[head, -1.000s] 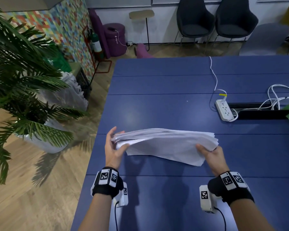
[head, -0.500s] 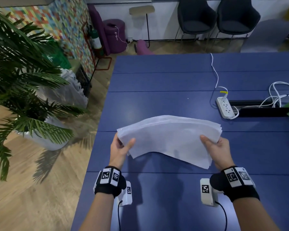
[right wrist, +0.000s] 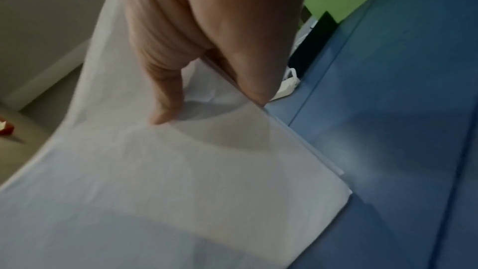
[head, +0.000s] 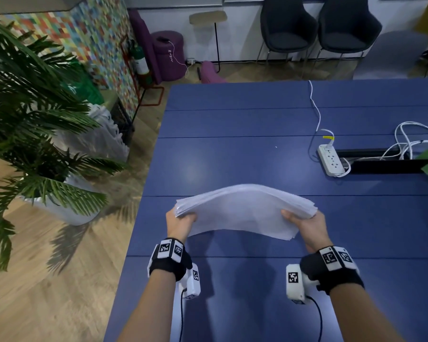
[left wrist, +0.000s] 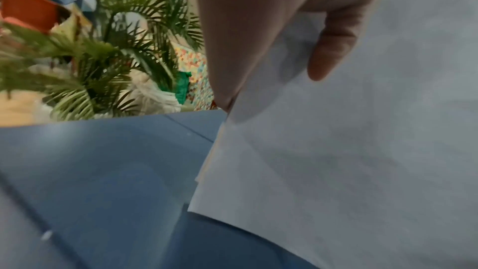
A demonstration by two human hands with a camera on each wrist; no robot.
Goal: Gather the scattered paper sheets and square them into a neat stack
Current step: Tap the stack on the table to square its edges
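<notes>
A thick stack of white paper sheets (head: 245, 208) is held in the air above the blue table (head: 232, 156), bowed upward in the middle. My left hand (head: 181, 222) grips its left end, thumb on the near face, fingers behind. My right hand (head: 304, 223) grips the right end the same way. In the left wrist view the left hand's thumb (left wrist: 333, 48) presses on the paper stack (left wrist: 336, 161). In the right wrist view the right hand's thumb (right wrist: 165, 97) lies on the sheets (right wrist: 181, 171), whose edges sit slightly uneven at the near corner.
A white power strip (head: 330, 161) with cables and a black cable slot (head: 381, 165) lie at the right of the table. A potted palm (head: 35, 134) stands left of the table on the wooden floor. Dark chairs (head: 289, 28) stand beyond the far edge.
The stack has risen, tilted toward me and then flattened, bowing upward between the hands. Both hands have kept their grip on its ends.
</notes>
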